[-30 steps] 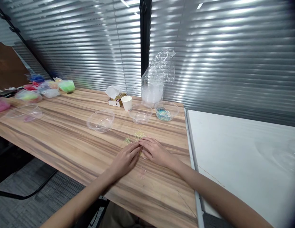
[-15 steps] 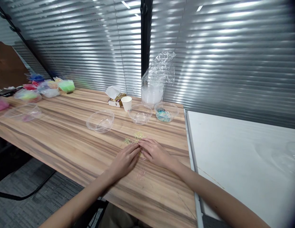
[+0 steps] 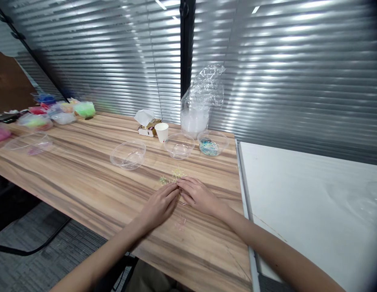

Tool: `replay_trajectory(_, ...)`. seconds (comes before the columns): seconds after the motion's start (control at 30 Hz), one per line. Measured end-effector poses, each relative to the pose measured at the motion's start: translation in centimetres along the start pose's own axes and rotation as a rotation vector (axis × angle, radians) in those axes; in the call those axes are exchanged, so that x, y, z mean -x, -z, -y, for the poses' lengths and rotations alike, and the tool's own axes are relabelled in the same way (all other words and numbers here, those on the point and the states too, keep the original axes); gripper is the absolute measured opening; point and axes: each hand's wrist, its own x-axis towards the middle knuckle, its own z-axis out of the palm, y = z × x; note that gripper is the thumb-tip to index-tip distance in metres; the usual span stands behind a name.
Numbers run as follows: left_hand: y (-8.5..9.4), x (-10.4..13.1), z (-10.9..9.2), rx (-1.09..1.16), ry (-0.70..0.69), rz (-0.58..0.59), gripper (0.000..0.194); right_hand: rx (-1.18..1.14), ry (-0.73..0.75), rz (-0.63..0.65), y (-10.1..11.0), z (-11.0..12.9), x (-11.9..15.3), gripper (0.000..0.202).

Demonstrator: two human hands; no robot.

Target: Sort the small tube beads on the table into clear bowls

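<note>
Fingertips of my left hand (image 3: 160,203) and my right hand (image 3: 200,196) meet over the wooden table (image 3: 85,170). Both hands are closed, with fingers bent down and pressed together. What lies under or between the fingertips is hidden. Just beyond them is a scatter of small yellow-green slivers (image 3: 177,172), with a smaller greenish bunch (image 3: 163,179) to its left. On the near side, a few thin pink slivers (image 3: 181,222) lie on the wood.
Clear plastic bowls (image 3: 128,155) (image 3: 179,147) stand beyond my hands; another bowl (image 3: 213,143) holds blue bits. Behind are a paper cup (image 3: 161,132), a tissue pack (image 3: 148,127) and bagged stacked bowls (image 3: 194,121). Coloured materials (image 3: 36,121) crowd the far left. A white table (image 3: 298,194) adjoins at right.
</note>
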Motion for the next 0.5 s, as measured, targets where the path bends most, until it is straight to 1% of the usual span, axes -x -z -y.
replay_trajectory(0.23,0.02,0.05,-0.09,-0.016,0.008,0.014,0.03,0.023,0.025,-0.006,-0.28,-0.23,-0.01,0.035)
replay_trajectory(0.5,0.15,-0.18,-0.23,-0.013,-0.002,-0.006,0.029,0.019,0.022,0.001,0.02,0.02,-0.1,0.036)
